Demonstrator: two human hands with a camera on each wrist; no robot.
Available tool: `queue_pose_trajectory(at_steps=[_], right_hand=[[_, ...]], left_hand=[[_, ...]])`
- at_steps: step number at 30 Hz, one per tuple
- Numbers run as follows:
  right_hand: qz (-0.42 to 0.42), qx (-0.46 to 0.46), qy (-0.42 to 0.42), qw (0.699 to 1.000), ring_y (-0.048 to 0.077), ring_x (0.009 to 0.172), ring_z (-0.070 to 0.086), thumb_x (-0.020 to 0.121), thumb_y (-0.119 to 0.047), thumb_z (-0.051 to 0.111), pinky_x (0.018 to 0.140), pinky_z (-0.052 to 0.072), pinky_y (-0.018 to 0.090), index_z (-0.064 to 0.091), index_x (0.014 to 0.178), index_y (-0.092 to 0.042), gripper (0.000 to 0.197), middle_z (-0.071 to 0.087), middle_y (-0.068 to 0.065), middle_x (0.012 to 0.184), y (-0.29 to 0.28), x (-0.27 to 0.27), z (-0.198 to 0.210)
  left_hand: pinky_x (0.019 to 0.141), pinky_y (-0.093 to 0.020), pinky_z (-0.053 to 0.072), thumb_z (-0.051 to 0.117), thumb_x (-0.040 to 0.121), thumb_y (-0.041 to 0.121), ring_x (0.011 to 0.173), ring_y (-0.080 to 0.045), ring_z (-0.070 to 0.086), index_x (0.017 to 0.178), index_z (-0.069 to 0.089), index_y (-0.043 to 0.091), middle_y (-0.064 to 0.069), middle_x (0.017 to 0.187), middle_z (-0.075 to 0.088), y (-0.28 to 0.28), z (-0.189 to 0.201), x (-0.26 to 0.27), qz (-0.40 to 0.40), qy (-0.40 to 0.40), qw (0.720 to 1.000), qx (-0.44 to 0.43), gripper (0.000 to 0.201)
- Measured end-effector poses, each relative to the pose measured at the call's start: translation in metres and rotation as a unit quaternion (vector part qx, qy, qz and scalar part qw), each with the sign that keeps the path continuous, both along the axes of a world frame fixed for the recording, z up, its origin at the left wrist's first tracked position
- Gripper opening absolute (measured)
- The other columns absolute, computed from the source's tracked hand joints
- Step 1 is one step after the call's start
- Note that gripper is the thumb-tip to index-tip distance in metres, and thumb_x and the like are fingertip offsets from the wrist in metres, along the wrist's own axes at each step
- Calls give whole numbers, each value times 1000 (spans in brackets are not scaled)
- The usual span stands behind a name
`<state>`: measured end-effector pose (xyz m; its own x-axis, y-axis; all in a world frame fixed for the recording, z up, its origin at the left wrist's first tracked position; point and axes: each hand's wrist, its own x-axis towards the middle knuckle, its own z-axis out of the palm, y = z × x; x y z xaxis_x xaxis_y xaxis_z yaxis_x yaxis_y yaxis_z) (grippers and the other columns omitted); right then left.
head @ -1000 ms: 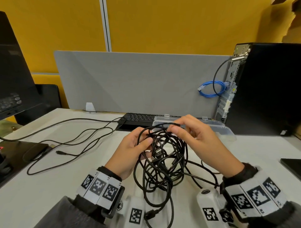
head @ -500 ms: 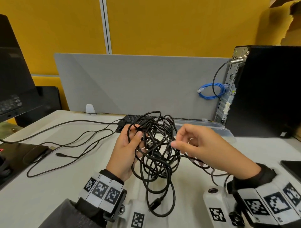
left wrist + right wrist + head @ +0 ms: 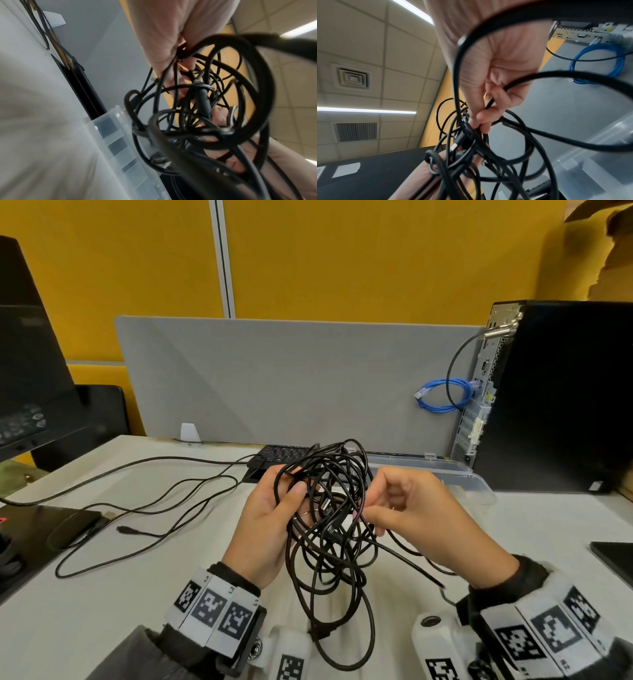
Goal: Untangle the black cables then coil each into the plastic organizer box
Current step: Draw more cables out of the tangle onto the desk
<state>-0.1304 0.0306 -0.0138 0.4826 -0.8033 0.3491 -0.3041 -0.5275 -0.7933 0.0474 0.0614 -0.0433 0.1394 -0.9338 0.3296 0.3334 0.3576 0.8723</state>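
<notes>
A tangled bundle of black cables (image 3: 329, 525) hangs in the air between both hands above the white desk. My left hand (image 3: 274, 515) grips the bundle's upper left side, thumb over several loops (image 3: 214, 108). My right hand (image 3: 383, 508) pinches one strand at the bundle's right side between thumb and fingers (image 3: 484, 119). Loops trail down toward my lap. The clear plastic organizer box (image 3: 455, 477) lies on the desk just behind my right hand, with its compartments (image 3: 120, 143) seen in the left wrist view.
A black keyboard (image 3: 281, 455) sits behind the bundle. Other thin black cables (image 3: 144, 508) run across the desk at the left. A black computer tower (image 3: 561, 395) with a blue cable (image 3: 442, 395) stands at the right. A monitor (image 3: 27, 378) is at the left; a grey divider (image 3: 294, 381) at the back.
Both hands lifted the bundle off the desk. My right hand came off the top of the tangle and now pinches a strand on its right side.
</notes>
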Motion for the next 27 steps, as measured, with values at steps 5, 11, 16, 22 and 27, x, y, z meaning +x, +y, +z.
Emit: queue_pose_trajectory(at_steps=[5, 11, 16, 22, 27], right_hand=[[46, 91, -1, 995, 7, 59, 57, 85, -13, 64, 55, 42, 14, 60, 77, -16, 10, 63, -7, 64, 2, -5, 6], [-1, 25, 72, 997, -3, 72, 57, 95, -17, 50, 62, 45, 15, 58, 113, -27, 23, 65, -11, 109, -2, 3, -6], [18, 49, 43, 998, 33, 97, 60, 90, -9, 57, 91, 49, 42, 69, 94, -39, 33, 71, -4, 99, -3, 9, -17], [31, 78, -25, 996, 31, 105, 59, 93, -13, 55, 100, 44, 46, 69, 101, -34, 26, 71, -6, 104, -5, 9, -21], [-2, -36, 64, 997, 18, 83, 60, 96, -25, 48, 79, 52, 34, 67, 85, -27, 22, 67, -1, 84, -8, 4, -18]], left_hand=[[60, -21, 55, 38, 93, -2, 74, -6, 67, 100, 54, 12, 7, 82, 71, 2, 1, -1, 15, 19, 1000, -9, 22], [65, -25, 57, 39, 92, -1, 76, -8, 67, 100, 54, 12, 4, 85, 69, 1, 1, -2, 4, 55, 998, -9, 21], [63, -25, 56, 42, 92, 2, 79, -10, 68, 100, 60, 15, 1, 89, 70, 1, -1, -2, -14, 18, 1000, 10, 23], [55, -22, 54, 44, 94, 6, 65, -8, 65, 100, 61, 15, 2, 84, 69, -1, 0, 6, 38, -76, 996, 18, 20], [64, -20, 46, 45, 95, 12, 67, -10, 52, 100, 61, 15, -3, 85, 61, -5, -3, 12, 89, -129, 988, 14, 17]])
